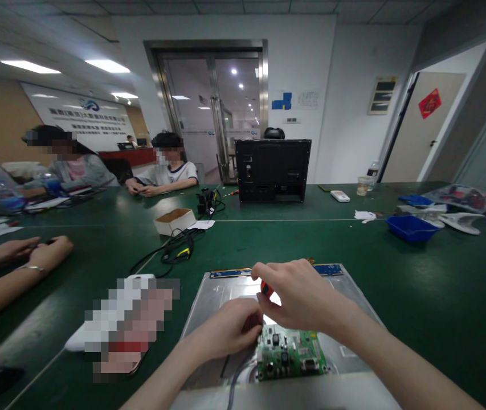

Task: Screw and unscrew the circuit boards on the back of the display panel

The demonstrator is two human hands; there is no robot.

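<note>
A flat silvery metal panel (197, 302) lies on the table before me, with a green circuit board (290, 354) on its near part. My right hand (305, 293) is closed around the red-and-black handle of what looks like a screwdriver (266, 289), above the panel. Its shaft and tip are hidden. At the circuit board's upper left corner, my left hand (235, 329) has its fingers pinched together; what they hold, if anything, is hidden. A grey cable (235, 378) runs from near the board toward me. Along the panel's far edge sits a narrow blue circuit strip (329, 270).
Another person's hands (48, 256) rest on the table at left. Nearby lie a blurred-out white and pink item (127, 322), black cables (170, 250) and a small open box (175, 221). A black monitor housing (272, 168) stands farther back; a blue tray (411, 229) sits at right.
</note>
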